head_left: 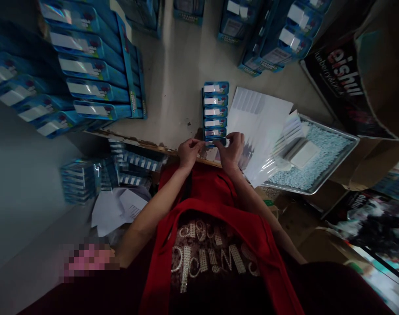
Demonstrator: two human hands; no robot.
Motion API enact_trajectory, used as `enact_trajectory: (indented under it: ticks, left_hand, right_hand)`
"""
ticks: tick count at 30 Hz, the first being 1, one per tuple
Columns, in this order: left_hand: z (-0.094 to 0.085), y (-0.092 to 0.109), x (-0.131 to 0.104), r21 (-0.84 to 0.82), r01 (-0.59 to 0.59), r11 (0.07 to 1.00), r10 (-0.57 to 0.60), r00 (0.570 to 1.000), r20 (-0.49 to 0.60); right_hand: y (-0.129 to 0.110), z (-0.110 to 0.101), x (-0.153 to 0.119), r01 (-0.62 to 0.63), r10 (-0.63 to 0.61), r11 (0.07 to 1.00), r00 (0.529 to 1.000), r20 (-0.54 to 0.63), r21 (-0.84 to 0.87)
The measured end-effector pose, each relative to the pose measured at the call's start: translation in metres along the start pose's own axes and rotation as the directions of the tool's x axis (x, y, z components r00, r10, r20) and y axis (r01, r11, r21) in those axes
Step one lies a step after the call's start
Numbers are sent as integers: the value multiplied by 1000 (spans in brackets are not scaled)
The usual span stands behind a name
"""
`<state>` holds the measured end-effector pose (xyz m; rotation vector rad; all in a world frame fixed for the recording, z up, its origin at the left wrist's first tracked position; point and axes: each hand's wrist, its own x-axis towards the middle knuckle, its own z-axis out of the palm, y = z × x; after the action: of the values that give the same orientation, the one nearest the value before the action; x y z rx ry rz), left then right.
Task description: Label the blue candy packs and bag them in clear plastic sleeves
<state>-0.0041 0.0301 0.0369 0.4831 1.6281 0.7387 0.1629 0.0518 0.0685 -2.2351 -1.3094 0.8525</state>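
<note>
A short column of small blue packs (215, 111), each with a white label strip on top, lies on the table near its front edge. At the nearest pack (223, 141), my left hand (188, 154) pinches the left end of a white label (209, 143) between thumb and fingertip. My right hand (232, 151) is at the pack's right end, its thumb on top and its fingers curled at the side. A white sheet (256, 118) with rows of label strips lies just right of the packs.
Blue display boxes of labelled packs (97, 89) are stacked at the left; more boxes (232, 22) stand at the back. A metal tray (317, 192) of pale blue pellets, with a white block (302, 153) on it, is right. Beyond stands a dark printed carton (337, 74). The table edge (137, 142) is chipped.
</note>
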Motion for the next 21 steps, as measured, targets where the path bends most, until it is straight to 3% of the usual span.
enact_trajectory:
  ticks: [4,11,15,18,21]
  left_hand:
    - [10,-17,8,-230,189,955,-183,982,49]
    - [24,-26,25,-195,334,922,-306,939,159]
    - [19,-22,28,-143,306,941,-289,949,125]
    - [7,-12,25,-107,218,970,-219,976,3]
    - [1,6,23,-71,87,994,-95,988,-125]
  right_hand:
    - [10,-2,8,-109,104,992,992,78,66]
    - [19,1,15,-219,161,944,959,233,248]
    - [24,-13,28,-381,179,852,857,483,359]
    - [28,-40,43,-405,117,845,776,620,348]
    - [25,-58,60,-341,58,867,793,607,363]
